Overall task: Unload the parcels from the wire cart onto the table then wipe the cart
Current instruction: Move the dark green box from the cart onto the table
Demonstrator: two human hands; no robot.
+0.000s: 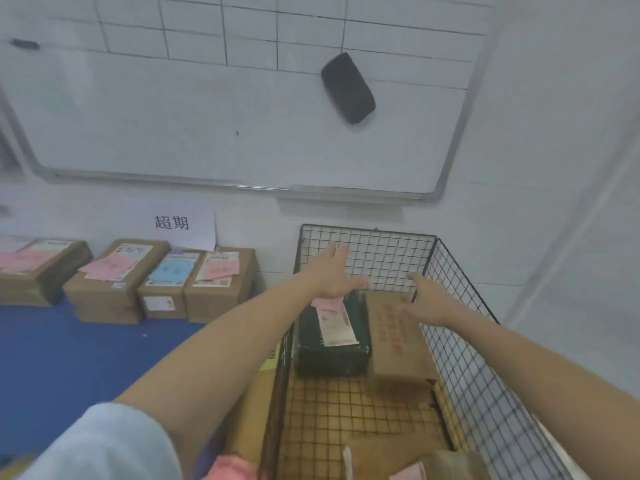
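4 brown cardboard parcels (110, 282) with pink and blue paper labels sit in a row at the back of the blue bench (69, 368) on the left, close to the wall. Behind them leans a white paper sign (180, 223) with 2 printed characters, and above it hangs a whiteboard (173, 126) carrying a black eraser (348, 88).

Right of the bench stands the black wire cart (478, 368), its mesh walls upright. The left hand (334, 271) reaches in over the cart's left wall, palm down, fingers straight and spread apart, gripping nothing. It is over the far end of a dark green parcel (332, 358) that lies on the cart floor near the far wall, just above the pink slip (327, 303) on the parcel's top; contact cannot be told.

Just beside that parcel, to its right, a long brown carton (394, 341) with red print lies along the right wall. The right hand (431, 301) is over the carton's far end, near the right mesh wall. Its fingers are stretched forward and loosely apart, holding nothing, and blur hides whether it touches.

1 more brown parcel (433, 462) lies at the cart's near end, partly out of frame.
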